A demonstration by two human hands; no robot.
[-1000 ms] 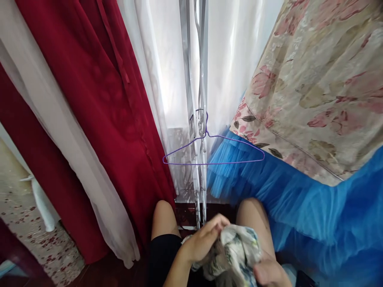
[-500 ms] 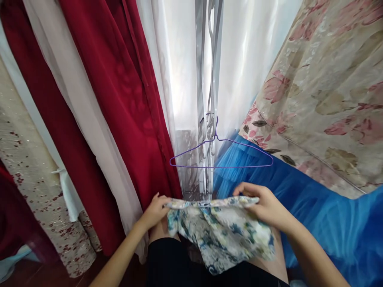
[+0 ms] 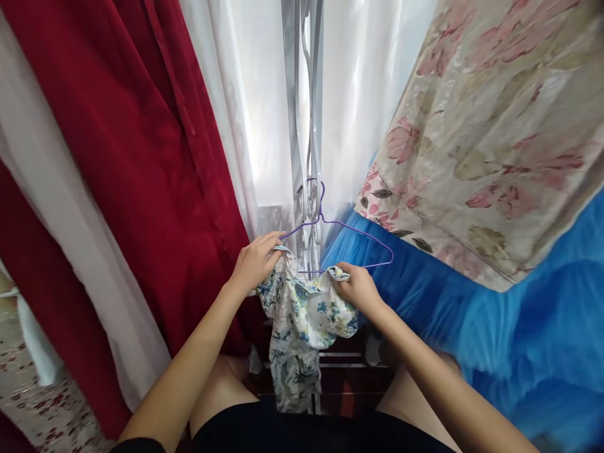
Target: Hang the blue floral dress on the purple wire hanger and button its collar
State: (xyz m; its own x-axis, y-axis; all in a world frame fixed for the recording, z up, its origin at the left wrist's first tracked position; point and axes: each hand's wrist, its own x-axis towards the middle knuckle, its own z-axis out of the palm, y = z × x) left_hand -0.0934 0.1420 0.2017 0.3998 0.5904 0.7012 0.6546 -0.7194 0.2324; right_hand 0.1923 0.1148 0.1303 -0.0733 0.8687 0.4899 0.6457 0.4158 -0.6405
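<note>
A white garment with a blue, green and yellow floral print (image 3: 302, 308) hangs between my two hands, its lower part drooping above my lap. My left hand (image 3: 258, 261) is closed on one side of its upper edge, right at the left end of a purple wire hanger (image 3: 361, 231). That hanger end lies at or under my fingers; whether it is inside the cloth I cannot tell. My right hand (image 3: 357, 286) pinches the other side of the upper edge, below the hanger's bottom bar. The hanger hangs by its hook from a grey metal stand (image 3: 309, 157).
Long red cloth (image 3: 141, 157) and white cloth (image 3: 236, 94) hang at the left and behind the stand. To the right hang a beige garment with pink flowers (image 3: 472, 145) and a blue tulle skirt (image 3: 425, 302). Metal bars (image 3: 340, 360) run low near the floor.
Both hands have moved up to the hanger with the floral garment, which is now bunched rather than stretched wide. My left hand has reached the hanger's left end. The view has shifted right.
</note>
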